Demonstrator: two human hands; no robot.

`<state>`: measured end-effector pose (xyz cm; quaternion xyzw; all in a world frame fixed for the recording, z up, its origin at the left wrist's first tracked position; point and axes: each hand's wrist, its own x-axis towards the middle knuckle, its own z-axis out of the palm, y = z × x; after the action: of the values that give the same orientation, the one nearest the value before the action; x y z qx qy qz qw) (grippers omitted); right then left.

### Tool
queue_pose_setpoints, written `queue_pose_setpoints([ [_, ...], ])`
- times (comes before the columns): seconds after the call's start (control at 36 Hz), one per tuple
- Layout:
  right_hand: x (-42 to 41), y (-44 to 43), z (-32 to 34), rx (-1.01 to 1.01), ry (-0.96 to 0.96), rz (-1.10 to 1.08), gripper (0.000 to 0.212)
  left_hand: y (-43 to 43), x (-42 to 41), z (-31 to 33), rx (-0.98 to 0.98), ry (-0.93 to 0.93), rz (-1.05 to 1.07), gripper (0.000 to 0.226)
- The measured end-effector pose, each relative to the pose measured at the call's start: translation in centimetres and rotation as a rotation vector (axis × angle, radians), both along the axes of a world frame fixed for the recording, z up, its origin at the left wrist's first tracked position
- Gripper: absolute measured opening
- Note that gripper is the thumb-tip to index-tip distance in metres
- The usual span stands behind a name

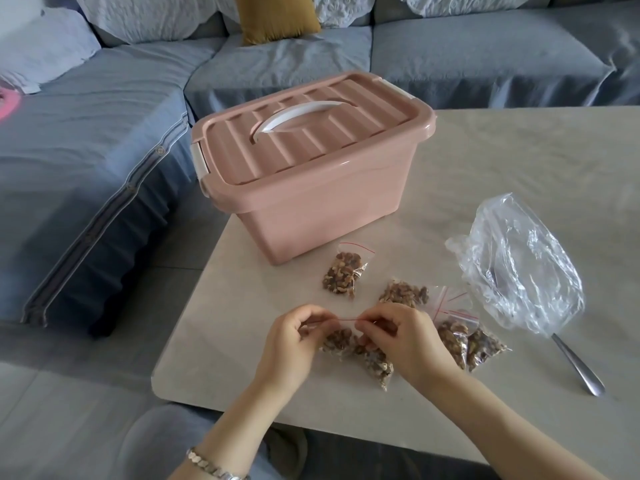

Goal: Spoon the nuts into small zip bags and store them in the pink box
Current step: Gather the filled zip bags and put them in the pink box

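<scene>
Pinching the red zip strip of a small zip bag [341, 341] of nuts, I have my left hand [291, 341] and right hand [401, 337] closed on its two ends, near the table's [519, 150] front edge. More filled bags [343, 274] lie just beyond and to the right. Behind them stands the pink box [311, 188], lid on. A clear plastic bag [519, 265] and spoon [576, 367] lie right. I can read no writing anywhere.
</scene>
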<state>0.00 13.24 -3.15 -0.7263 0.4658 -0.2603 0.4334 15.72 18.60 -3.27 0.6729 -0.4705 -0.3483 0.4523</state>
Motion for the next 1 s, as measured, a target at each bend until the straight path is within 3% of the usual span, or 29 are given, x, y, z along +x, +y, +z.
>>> queue_pose_setpoints([
  [0.25, 0.3, 0.1, -0.3, -0.198, 0.016, 0.01, 0.006, -0.2, 0.4, 0.1, 0.01, -0.017, -0.057, 0.028],
  [0.42, 0.4, 0.2, -0.1, -0.257, 0.019, 0.077, 0.006, -0.9, 0.5, 0.1, -0.113, -0.286, -0.233, 0.002],
  [0.67, -0.1, -0.1, -0.2, -0.236, 0.025, 0.071, 0.008, -1.4, 0.2, 0.3, -0.228, -0.546, -0.335, 0.022],
  [0.86, 0.0, 0.1, -0.4, -0.282, 0.012, 0.086, 0.008, -1.5, 0.6, 0.1, -0.377, -0.811, -0.351, 0.02],
  [1.0, -0.2, 0.2, -0.6, -0.334, 0.006, 0.057, 0.009, -1.3, 1.8, -0.2, -0.403, -0.862, -0.341, 0.016],
])
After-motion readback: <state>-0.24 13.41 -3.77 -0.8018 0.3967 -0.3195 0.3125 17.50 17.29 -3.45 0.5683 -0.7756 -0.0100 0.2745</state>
